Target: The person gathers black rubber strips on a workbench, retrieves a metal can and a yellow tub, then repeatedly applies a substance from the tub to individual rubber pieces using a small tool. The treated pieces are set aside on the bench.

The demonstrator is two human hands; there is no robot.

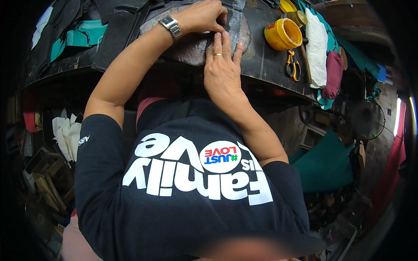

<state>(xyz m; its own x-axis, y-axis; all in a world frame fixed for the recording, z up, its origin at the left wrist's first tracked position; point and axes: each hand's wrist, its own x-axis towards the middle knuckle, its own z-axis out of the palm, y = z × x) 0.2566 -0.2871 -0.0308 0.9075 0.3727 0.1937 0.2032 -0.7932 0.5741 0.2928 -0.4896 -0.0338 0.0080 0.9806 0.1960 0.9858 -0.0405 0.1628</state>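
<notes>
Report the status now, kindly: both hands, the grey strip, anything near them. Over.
Left hand: fingers bent, near grey strip, grip unclear. Right hand: fingers extended beside it. Scissors, yellow tub to the right.

Ahead of you, a broad, scuffed black desk (260,67) spans the upper field, its near edge curved by the lens. To your right, patches of grey floor (278,118) show below it; farther out stand a dark, round, wire-guarded fan (365,119) and, near a long red cloth (394,169), two narrow, bright white strips of light (397,116). To your left, brown wooden box-like frames (50,180) sit in shadow. The outermost margins are too dark to resolve.
</notes>
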